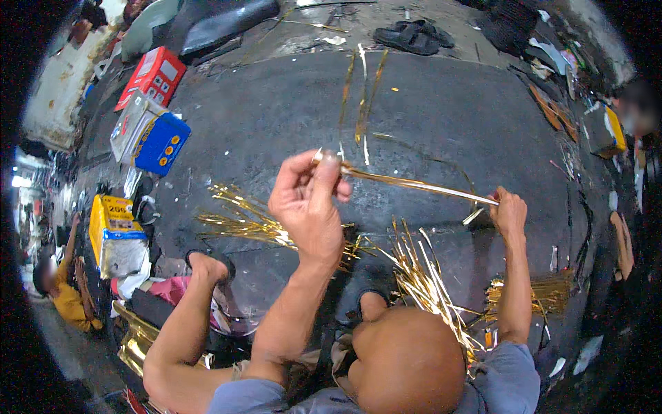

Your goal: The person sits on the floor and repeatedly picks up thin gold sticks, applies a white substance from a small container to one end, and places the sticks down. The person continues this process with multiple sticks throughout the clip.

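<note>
A thin gold strip [414, 183], shiny white along part of its length, is stretched between my two hands above the dark floor. My left hand [310, 200] pinches its left end between thumb and fingers, with a short pale tip showing past them. At the other end my right hand [509, 212] is closed around it, lower and farther right. Below my left hand lies a fanned bundle of gold strips [255, 217]. Another bundle of gold and silvery strips [427, 276] rests beside my knee. A third bundle [545, 295] lies near my right forearm.
Several loose strips [362, 96] lie on the dark mat [262, 110] ahead. Boxes stand at the left: red [155, 76], blue [162, 145] and yellow [114, 217]. Black sandals [414, 36] sit at the far edge. Another person [72, 297] in yellow is at far left.
</note>
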Available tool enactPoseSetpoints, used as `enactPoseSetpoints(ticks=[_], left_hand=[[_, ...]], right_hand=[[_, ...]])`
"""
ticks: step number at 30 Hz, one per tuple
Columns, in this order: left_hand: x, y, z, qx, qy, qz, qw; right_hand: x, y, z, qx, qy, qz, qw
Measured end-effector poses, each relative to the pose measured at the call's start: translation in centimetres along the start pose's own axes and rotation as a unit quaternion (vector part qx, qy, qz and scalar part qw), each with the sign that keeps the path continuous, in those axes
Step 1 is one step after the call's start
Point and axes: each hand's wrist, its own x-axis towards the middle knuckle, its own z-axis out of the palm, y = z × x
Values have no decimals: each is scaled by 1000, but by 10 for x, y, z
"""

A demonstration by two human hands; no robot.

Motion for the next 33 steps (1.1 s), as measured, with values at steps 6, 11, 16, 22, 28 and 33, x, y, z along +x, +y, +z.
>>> enactPoseSetpoints(ticks=[6,11,16,22,28,33], left_hand=[[39,46,-60,38,192,125,973],[30,62,-27,186,-14,85,979],[-40,-18,-24,75,-119,-153,978],[-53,-25,-45,135,-26,-158,978],[-47,-22,-54,106,-13,-211,972],[-43,-14,-67,-104,-52,-284,952]], right_hand=[[3,40,44,79,7,13,997],[-6,-6,31,141,95,65,983],[-13,-206,-74,619,-72,-199,756],[-27,-249,-61,620,41,-190,760],[-28,-262,-62,543,116,-229,799],[-19,-269,-79,533,133,-251,797]])
